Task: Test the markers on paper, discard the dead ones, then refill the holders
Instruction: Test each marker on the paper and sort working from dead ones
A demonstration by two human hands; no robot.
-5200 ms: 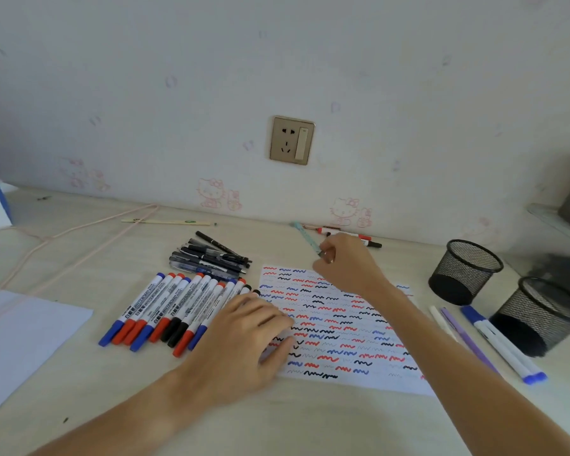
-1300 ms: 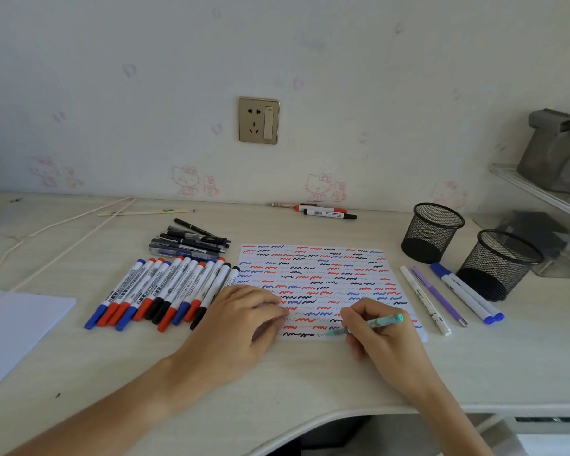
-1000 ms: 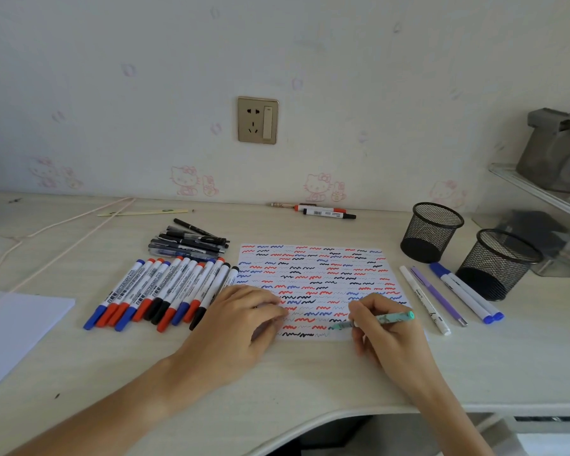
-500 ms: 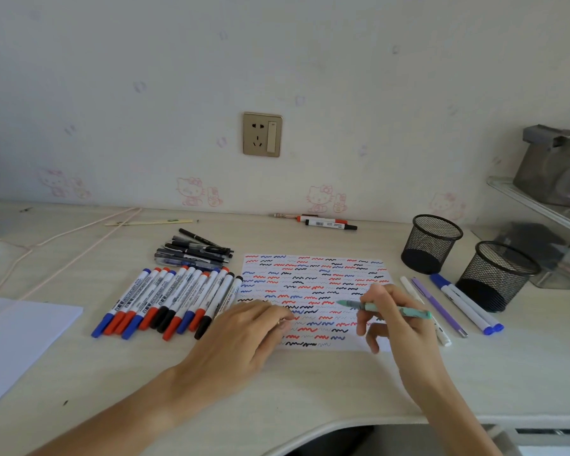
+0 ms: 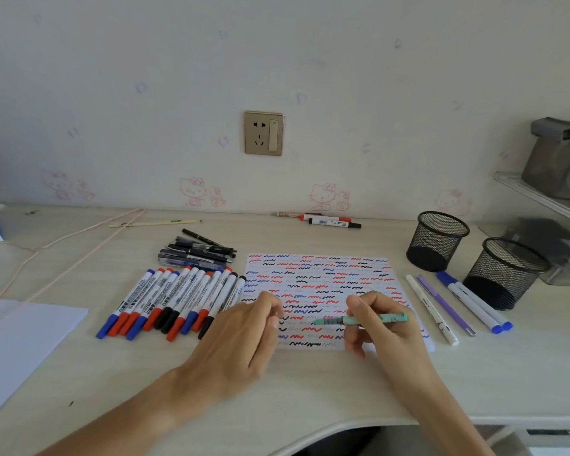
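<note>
While its tip hangs just above the lower rows of squiggles, a teal pen (image 5: 362, 320) lies almost level in the right hand (image 5: 380, 324), pinched between thumb and fingers. Under it is the test paper (image 5: 316, 274), a white sheet filled with red, blue and black wavy marks, flat on the pale bench (image 5: 310, 383). At the paper's near-left corner the left hand (image 5: 241, 340) rests with fingers loosely bent, holding nothing and seemingly steadying the sheet. Left of the paper lies a fanned row of whiteboard markers (image 5: 175, 301) with blue, red and black caps, and behind them a small heap of dark pens (image 5: 198, 251). Right of the paper lie four loose pens (image 5: 454, 304), then two empty black mesh holders (image 5: 436, 240). Beyond the paper, by the wall, sit a few more markers (image 5: 333, 221).

Likely risks: the crowded sheet could hide a faint stroke, so a dead pen may be judged good; the uncapped tip could smear fresh ink or mark the bench if the paper slides.
</note>
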